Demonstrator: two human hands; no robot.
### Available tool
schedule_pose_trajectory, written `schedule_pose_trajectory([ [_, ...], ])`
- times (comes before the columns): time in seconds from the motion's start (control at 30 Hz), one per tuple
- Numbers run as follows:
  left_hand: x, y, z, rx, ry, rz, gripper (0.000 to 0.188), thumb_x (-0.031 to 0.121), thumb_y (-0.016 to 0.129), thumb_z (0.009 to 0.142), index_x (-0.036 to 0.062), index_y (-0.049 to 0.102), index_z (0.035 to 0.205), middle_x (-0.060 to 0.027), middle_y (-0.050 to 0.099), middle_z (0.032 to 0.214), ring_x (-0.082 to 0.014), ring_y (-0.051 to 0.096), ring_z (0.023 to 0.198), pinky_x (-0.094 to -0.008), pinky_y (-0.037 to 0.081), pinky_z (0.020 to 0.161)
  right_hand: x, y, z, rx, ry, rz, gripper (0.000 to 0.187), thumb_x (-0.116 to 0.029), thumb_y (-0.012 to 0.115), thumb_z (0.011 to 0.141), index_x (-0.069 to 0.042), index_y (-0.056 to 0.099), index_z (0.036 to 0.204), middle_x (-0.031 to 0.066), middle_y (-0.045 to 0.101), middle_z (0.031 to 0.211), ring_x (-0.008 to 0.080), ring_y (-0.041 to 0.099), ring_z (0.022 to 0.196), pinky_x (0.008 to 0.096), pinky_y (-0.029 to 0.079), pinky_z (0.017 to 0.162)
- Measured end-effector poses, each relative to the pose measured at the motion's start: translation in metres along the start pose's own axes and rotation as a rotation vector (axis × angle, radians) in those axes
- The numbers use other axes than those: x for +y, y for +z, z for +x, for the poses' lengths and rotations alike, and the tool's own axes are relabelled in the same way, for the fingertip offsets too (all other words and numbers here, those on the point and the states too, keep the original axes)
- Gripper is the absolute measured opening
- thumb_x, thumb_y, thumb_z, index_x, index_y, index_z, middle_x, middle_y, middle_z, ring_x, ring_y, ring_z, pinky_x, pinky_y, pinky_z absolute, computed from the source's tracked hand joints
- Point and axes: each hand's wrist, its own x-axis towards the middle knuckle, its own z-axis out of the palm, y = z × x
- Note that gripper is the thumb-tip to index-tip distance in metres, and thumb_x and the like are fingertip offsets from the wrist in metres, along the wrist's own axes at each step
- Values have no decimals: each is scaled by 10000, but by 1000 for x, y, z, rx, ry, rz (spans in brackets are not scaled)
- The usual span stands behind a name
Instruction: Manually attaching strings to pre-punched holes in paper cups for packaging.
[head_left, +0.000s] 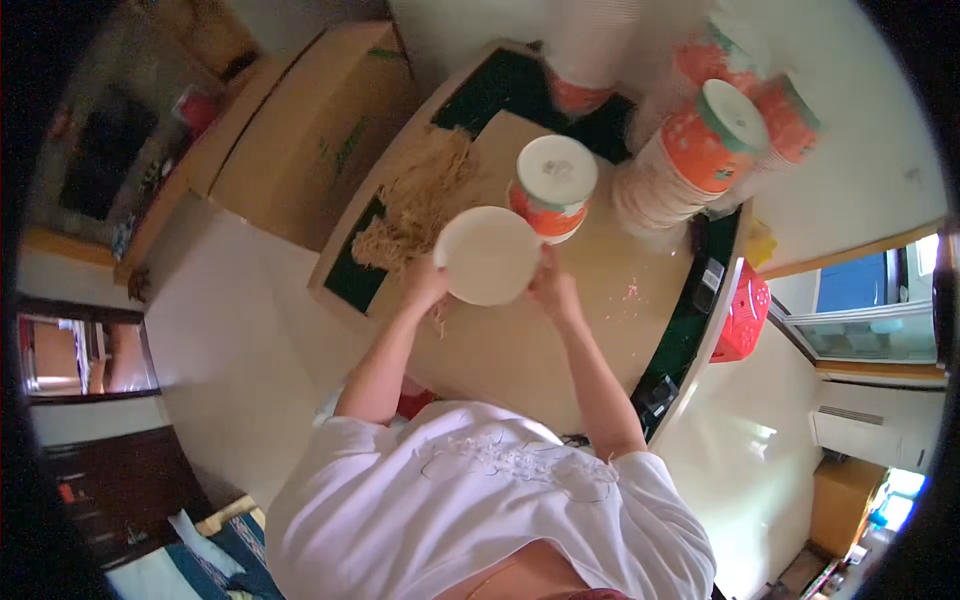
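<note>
Both hands hold a round white paper bowl over the table, its wide pale round face turned up toward me. My left hand grips its left edge, fingers partly hidden by the bowl. On the opposite edge, my right hand is closed on the rim. Just beyond the bowl, an orange and white paper tub stands upside down, its pale base upward. A tangled heap of tan shredded fibre lies to the left, close to my left hand.
Tall stacks of orange and white paper tubs rise at the back right. A tan board covers most of the dark green tabletop. Small dark devices lie along the right edge, with a red plastic stool beyond. A large cardboard box stands left.
</note>
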Motion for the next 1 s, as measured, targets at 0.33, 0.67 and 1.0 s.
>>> schedule_pose_trajectory([
  [0.33, -35, 62, -94, -119, 166, -156, 197, 214, 616, 821, 19, 610, 848, -178, 633, 754, -323, 633, 694, -421, 481, 619, -23, -38, -136, 211, 42, -417, 339, -153, 524, 850, -24, 511, 1164, 186, 556, 613, 320, 569, 523, 404, 426, 474],
  [0.67, -147, 19, -19, 82, 38, 28, 63, 98, 635, 802, 54, 601, 772, -72, 607, 774, -199, 581, 702, -319, 459, 637, -18, -30, -156, 266, 93, -381, 403, -203, 614, 852, -107, 486, 1222, 120, 578, 656, 260, 578, 568, 357, 448, 526],
  [1.0, 27, -80, -70, 221, 347, -326, 79, 111, 563, 898, 35, 547, 886, -17, 611, 733, -66, 546, 580, -213, 429, 528, -47, -58, -166, 463, -39, 9, 241, -36, 549, 883, -57, 571, 1122, 6, 533, 740, 75, 467, 656, 204, 396, 588],
])
